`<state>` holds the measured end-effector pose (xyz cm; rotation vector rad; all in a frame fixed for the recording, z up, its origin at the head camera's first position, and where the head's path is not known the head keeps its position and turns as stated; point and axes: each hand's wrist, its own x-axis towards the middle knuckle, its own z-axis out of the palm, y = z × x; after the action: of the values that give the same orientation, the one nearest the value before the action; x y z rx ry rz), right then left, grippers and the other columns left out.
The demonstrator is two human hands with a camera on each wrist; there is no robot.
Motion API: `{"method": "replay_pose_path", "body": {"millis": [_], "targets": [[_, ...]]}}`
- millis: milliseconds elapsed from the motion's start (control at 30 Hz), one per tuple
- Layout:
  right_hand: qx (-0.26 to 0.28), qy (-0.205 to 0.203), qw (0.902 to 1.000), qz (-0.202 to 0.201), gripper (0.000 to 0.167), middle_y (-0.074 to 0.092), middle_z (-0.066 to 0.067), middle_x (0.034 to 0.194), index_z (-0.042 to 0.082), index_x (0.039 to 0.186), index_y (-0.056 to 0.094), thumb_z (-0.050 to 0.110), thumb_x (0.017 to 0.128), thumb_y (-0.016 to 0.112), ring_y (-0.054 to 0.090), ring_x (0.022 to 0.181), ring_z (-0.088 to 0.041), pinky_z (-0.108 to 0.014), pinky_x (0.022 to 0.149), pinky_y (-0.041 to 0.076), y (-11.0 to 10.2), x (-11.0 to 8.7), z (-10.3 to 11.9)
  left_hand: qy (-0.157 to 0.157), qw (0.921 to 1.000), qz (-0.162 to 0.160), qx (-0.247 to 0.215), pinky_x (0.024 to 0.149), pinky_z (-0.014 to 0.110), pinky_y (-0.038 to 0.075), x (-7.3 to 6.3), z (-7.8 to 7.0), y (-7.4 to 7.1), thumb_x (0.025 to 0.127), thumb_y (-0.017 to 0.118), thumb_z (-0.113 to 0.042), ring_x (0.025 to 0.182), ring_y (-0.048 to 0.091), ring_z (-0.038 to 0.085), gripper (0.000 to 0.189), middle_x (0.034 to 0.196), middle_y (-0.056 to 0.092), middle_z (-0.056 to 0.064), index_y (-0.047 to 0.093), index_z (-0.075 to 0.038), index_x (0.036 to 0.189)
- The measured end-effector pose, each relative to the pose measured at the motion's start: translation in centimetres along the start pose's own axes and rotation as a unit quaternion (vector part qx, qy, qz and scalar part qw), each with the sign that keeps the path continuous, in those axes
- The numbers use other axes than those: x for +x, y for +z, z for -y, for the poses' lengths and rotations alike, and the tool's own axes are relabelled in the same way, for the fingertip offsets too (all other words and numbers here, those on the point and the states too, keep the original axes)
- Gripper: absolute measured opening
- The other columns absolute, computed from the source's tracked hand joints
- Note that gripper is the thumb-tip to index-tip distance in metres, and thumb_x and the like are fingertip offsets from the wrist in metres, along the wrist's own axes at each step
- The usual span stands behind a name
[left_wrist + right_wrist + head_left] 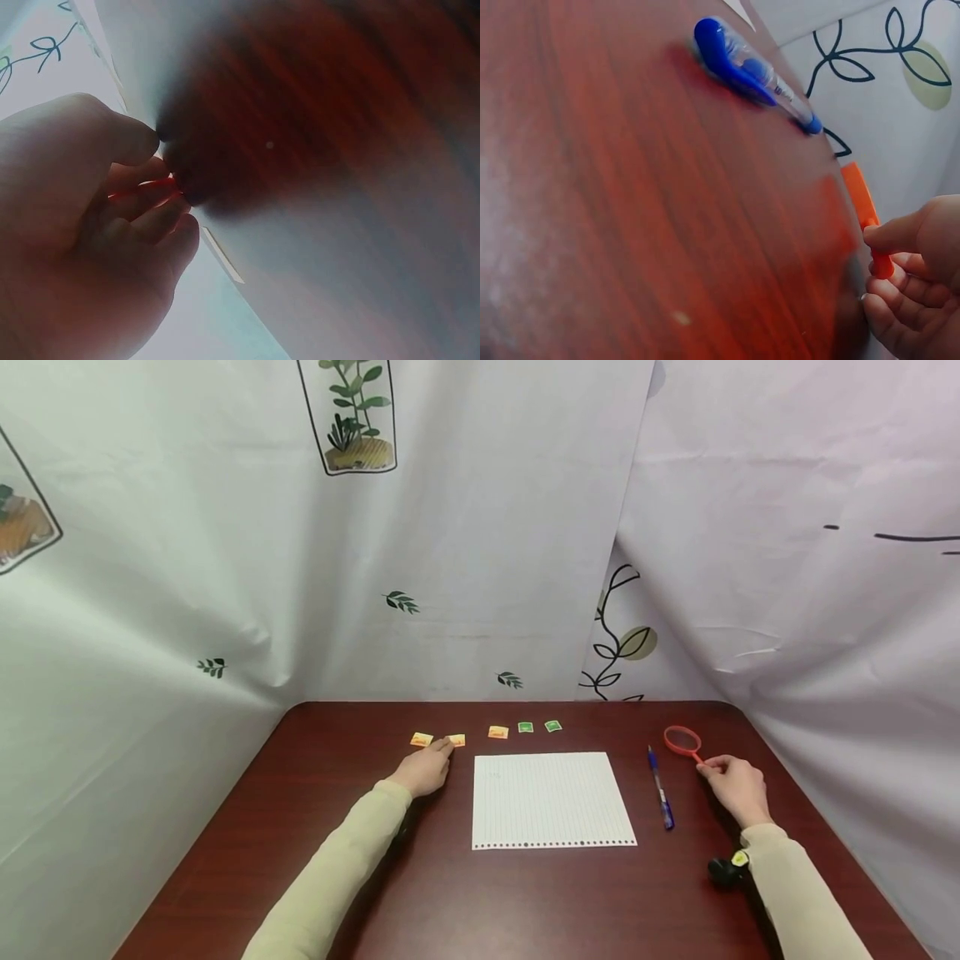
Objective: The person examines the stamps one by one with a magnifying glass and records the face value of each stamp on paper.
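My left hand (424,769) reaches to the back of the table, its fingertips right at a small orange-and-white stamp-like paper (457,741). In the left wrist view the thumb and fingers of the left hand (112,217) come down to the tabletop, a little apart. Another orange paper piece (422,739) lies just left of these fingertips. Over on the right, my right hand (737,787) pinches the handle of a red-orange magnifying glass (699,758) between thumb and fingers. The right wrist view shows the handle (883,264) in the right hand (919,262); its lens lies beyond.
A lined sheet of paper (551,800) lies mid-table, with a blue pen (660,789) to its right. Behind the sheet are an orange piece (498,732) and two green pieces (526,727). A printed white curtain (480,527) hangs behind the dark red table (540,902).
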<state>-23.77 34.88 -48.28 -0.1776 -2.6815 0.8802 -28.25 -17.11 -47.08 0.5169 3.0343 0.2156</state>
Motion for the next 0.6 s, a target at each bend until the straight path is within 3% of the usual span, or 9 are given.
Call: {"method": "replay_pose_path", "body": {"millis": [600], "targets": [[-0.012,-0.028,0.9994,0.015,0.025,0.068,-0.009,0.073,-0.006,0.092,0.071,0.018,0.093,0.07,0.057,0.064,-0.023,-0.036,0.056,0.042,0.2,-0.46,0.0,0.005,1.0,0.003,0.004,0.104,0.047,0.047,-0.31,-0.19,-0.24,0.104,0.051,-0.01,0.141,0.044,0.031,0.046,0.154,0.043,0.019,0.047,0.005,0.146]]}}
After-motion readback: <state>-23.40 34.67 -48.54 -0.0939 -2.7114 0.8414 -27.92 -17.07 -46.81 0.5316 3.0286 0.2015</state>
